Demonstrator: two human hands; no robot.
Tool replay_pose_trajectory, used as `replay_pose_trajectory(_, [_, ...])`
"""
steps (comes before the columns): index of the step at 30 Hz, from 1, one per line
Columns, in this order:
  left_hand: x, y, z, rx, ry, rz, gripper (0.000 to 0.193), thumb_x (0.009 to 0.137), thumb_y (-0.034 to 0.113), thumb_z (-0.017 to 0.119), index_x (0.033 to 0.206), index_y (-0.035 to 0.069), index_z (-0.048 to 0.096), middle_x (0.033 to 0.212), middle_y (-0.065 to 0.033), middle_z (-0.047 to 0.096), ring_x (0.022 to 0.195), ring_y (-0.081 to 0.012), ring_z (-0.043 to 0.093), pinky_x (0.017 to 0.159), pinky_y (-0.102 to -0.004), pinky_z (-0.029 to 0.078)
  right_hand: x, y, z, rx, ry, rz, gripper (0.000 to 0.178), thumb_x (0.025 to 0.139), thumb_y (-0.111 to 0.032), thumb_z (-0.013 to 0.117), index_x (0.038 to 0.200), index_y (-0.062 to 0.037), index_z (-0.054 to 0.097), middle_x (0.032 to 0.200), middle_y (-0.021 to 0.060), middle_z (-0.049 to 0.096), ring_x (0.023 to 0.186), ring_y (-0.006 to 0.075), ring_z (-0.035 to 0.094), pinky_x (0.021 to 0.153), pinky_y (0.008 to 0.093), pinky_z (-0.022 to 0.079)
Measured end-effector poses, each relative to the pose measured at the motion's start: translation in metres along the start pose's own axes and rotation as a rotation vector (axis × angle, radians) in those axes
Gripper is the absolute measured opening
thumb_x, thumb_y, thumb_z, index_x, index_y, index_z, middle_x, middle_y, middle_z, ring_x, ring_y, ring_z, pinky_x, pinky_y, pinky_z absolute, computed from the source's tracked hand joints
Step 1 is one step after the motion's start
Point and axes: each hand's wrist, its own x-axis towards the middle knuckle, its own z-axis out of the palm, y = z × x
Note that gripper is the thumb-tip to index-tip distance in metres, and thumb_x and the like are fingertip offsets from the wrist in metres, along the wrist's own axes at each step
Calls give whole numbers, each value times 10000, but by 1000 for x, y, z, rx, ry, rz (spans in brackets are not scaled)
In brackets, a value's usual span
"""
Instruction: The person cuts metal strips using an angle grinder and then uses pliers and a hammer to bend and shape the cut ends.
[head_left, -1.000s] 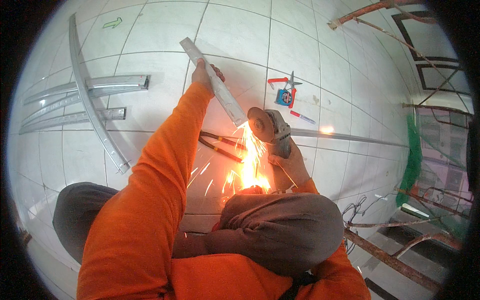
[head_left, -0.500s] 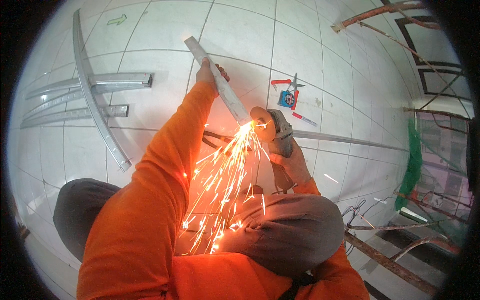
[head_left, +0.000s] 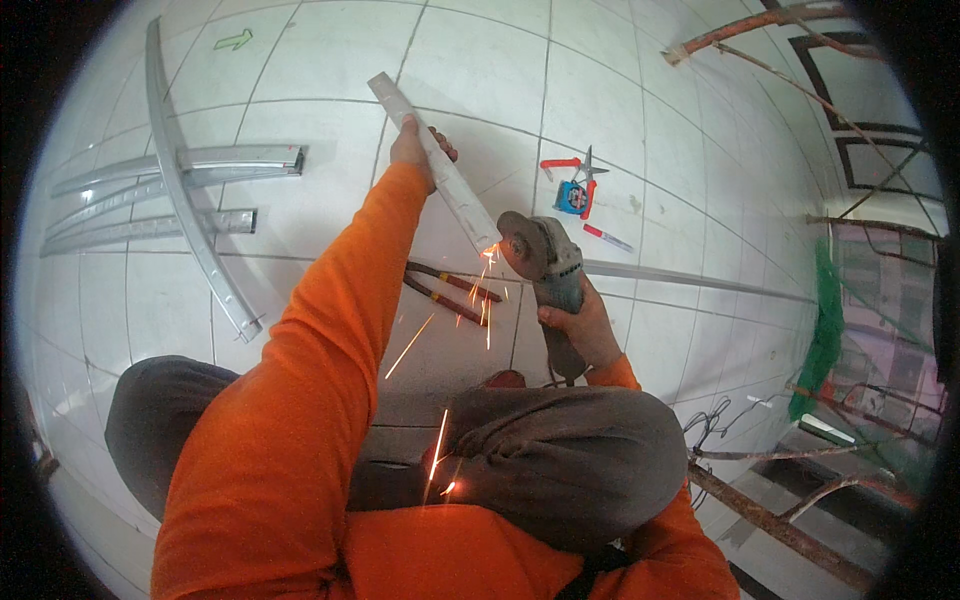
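Observation:
My left hand (head_left: 412,150) is closed round a straight metal channel (head_left: 447,183), which slants across the floor from upper left toward the middle. In my right hand (head_left: 588,325) is an angle grinder (head_left: 557,275), gripped by its body with the disc toward the channel. The grinder's disc (head_left: 520,243) sits at the channel's near end, where a few sparks come off; I cannot tell whether they touch. Below that end lie pliers or cutters with red-brown handles (head_left: 452,291).
Several metal channels (head_left: 180,160) lie at the left, one crossing over the others. Right of the grinder are red-handled snips (head_left: 589,180), a blue tape measure (head_left: 573,197) and a marker (head_left: 607,237). A long metal strip (head_left: 700,280) runs rightward. Rusty scaffold pipes (head_left: 790,535) stand right.
The thick spray of sparks has thinned to a few streaks. The grinder's disc has shifted slightly left and up. My left hand keeps its hold on the channel.

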Motion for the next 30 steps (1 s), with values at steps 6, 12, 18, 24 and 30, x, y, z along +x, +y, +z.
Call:
replay_pose_trajectory(6, [-18, -5, 13, 37, 120, 50, 461, 1021, 486, 396, 1134, 40, 429, 723, -57, 476, 561, -206, 479, 661, -446, 541, -1, -1, -11, -109, 24, -33, 663, 723, -150, 805, 1303, -19, 512, 1145, 108, 632, 1044, 215, 600, 923, 351, 484])
replay_pose_trajectory(12, [-9, -9, -3, 61, 57, 73, 506, 1019, 495, 395, 1234, 36, 378, 832, -84, 493, 648, -224, 519, 755, -477, 552, -5, -4, -12, -73, 16, 2, 670, 704, -140, 806, 1295, -19, 515, 1131, 110, 632, 1024, 226, 604, 911, 351, 489])
replay_pose_trajectory(18, [-8, -6, 2, 197, 135, 4, 458, 1015, 502, 406, 1129, 61, 459, 825, -84, 493, 668, -253, 524, 700, -481, 527, -9, 3, -11, -73, 50, 3, 670, 705, -148, 814, 1294, -27, 518, 1132, 111, 631, 1023, 227, 606, 908, 349, 492])
replay_pose_trajectory(24, [-11, 2, -1, 151, 153, 39, 494, 966, 580, 466, 1015, 88, 466, 718, -53, 448, 579, -211, 450, 504, -370, 414, -19, -4, -6, -102, 72, 12, 703, 708, -129, 824, 1322, -32, 495, 1145, 118, 624, 1039, 240, 608, 913, 359, 493])
replay_pose_trajectory(30, [-9, 1, 8, 3, 172, 58, 593, 913, 700, 421, 957, 108, 434, 711, -36, 374, 552, -173, 368, 490, -324, 341, -26, -9, -4, -34, 42, 12, 700, 712, -159, 820, 1319, -28, 498, 1153, 123, 624, 1044, 239, 605, 922, 358, 486])
